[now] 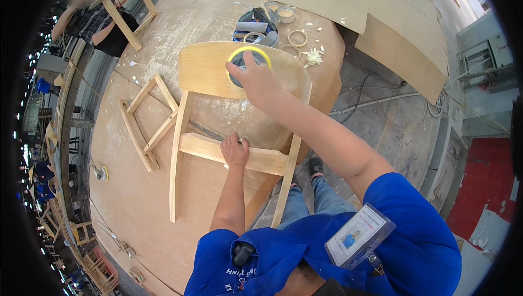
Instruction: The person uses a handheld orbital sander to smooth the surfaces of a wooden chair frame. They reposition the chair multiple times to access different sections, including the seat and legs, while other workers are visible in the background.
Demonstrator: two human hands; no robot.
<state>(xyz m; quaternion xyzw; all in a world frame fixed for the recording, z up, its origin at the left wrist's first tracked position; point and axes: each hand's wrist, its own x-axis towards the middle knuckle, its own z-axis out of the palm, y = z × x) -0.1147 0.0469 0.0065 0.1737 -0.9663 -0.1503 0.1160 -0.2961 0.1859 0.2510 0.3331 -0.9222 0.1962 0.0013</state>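
Note:
A pale wooden chair frame (183,132) lies on the brown work table, with a broad curved panel at its far end and a crossbar (267,160) nearer me. My left hand (235,150) is closed over the crossbar, its fingers curling past the far edge. Above the broad curved panel (204,70), my right hand (257,81) grips a round grey thing with a bright yellow rim (265,56). Its thumb and a finger are apart across that thing. My palm hides part of it, so its kind is unclear.
Left of the frame lies a smaller wooden frame (131,127). Beyond the panel stands a tub of tools (251,26), beside tape-like rings (298,38) and white shavings (314,57). A yellow-rimmed disc tool (101,173) rests at the left edge. A co-worker (101,18) handles wooden parts far left.

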